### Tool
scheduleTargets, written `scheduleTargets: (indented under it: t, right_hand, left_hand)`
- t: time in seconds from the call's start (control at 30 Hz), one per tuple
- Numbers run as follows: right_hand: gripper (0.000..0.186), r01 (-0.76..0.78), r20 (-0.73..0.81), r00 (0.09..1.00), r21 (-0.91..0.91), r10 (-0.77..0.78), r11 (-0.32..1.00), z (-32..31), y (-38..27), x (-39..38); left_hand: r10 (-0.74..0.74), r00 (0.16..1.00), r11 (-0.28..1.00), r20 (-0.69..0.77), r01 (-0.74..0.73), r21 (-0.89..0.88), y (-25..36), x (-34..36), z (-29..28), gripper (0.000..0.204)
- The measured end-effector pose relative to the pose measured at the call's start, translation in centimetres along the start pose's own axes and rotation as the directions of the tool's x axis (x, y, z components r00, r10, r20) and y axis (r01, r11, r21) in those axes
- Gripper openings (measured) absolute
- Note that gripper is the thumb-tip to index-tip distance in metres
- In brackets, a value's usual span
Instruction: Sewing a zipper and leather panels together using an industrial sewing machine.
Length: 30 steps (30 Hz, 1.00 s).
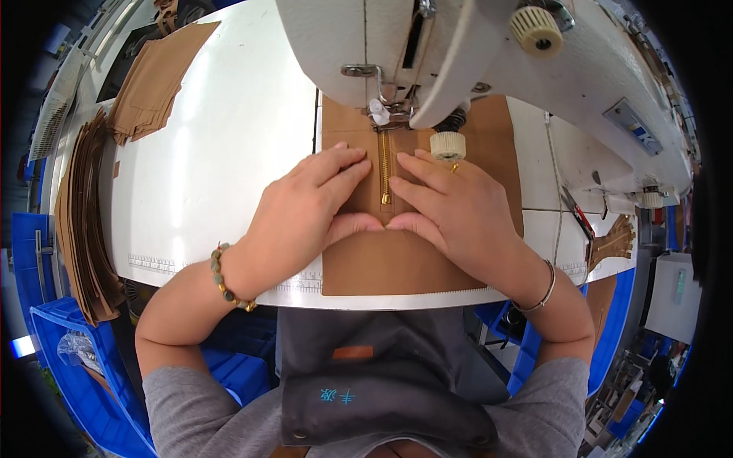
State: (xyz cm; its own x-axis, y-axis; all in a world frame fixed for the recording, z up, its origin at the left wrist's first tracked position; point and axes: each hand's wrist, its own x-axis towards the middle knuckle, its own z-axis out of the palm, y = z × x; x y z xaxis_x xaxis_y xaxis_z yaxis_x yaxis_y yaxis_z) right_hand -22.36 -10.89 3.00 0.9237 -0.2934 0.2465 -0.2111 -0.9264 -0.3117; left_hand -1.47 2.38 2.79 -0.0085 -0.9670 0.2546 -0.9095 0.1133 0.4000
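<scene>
A brown fabric panel (pixel 420 267) lies on the white table (pixel 214 153) under the white sewing machine's needle and presser foot (pixel 389 113). A gold zipper (pixel 385 172) runs lengthwise through the panel's upper middle. My left hand (pixel 305 210) rests on the fabric left of the zipper, fingers extended and thumb toward the centre. My right hand (pixel 458 206) lies on the other side, fingers extended, fingertips beside the zipper. Both thumb tips meet just below the zipper's lower end. Both hands press on the panel with open fingers.
Stacked brown pieces (pixel 160 76) lie at the back left, with a taller pile (pixel 84 214) at the left edge. Red-handled scissors (pixel 582 221) and brown strips (pixel 611 240) are on the right. Blue bins (pixel 76 343) stand below the table. The machine body (pixel 557 84) fills the upper right.
</scene>
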Motion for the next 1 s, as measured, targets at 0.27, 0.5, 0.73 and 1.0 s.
scheduleTargets:
  t: [0.27,0.5,0.73,1.0]
  right_hand:
    - [0.050,0.144,-0.095,0.984,-0.083,-0.151,0.986,0.5,0.0,-0.4]
    - [0.052,0.135,-0.069,0.987,-0.120,-0.144,0.984,0.6,-0.3,-0.3]
    - [0.048,0.081,-0.063,0.994,-0.145,-0.090,0.986,0.6,0.5,0.9]
    - [0.042,0.047,-0.126,0.990,-0.135,-0.064,0.990,1.2,2.1,2.0]
  left_hand:
    - [0.079,0.997,0.996,0.004,-0.079,-0.032,1.2,-1.6,0.3,0.074]
    - [0.136,0.987,0.989,0.083,-0.141,0.055,1.0,-1.1,-0.2,0.070]
    - [0.161,0.985,0.984,0.058,-0.164,0.070,-0.2,0.4,-0.3,0.068]
    - [0.143,0.990,0.987,-0.008,-0.142,0.081,-1.6,2.3,0.1,0.057]
